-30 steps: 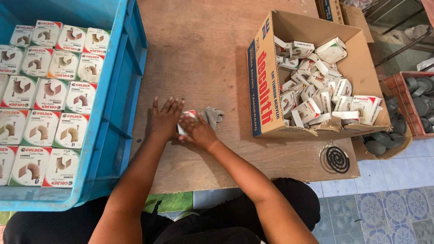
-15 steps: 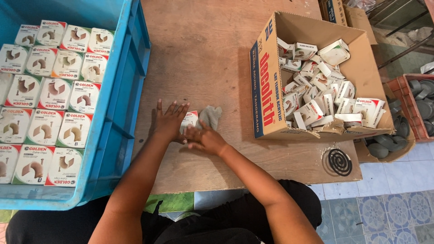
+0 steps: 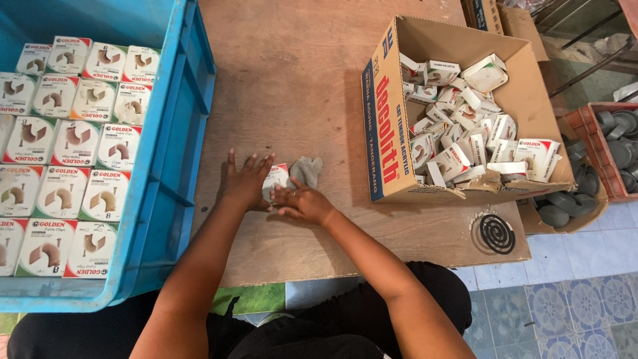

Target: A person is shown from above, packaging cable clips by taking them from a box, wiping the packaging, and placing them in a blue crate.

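Small white box (image 3: 275, 178) on table (image 3: 299, 80), mid-near edge, beside grey cloth (image 3: 307, 170); left hand (image 3: 244, 183) spread flat, steadying it; right hand (image 3: 302, 203) fingers pressing it loosely, not clenched. Risk: box crushed under pressure, or slipping toward near edge

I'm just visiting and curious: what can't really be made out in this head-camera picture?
- Small white carton: mostly covered by the left hand and right hand.
- Blue plastic crate: cut off by the left edge.
- Red crate of grey discs: cut off by the right edge.
- Crumpled grey cloth: whether the carton touches it can't be told.
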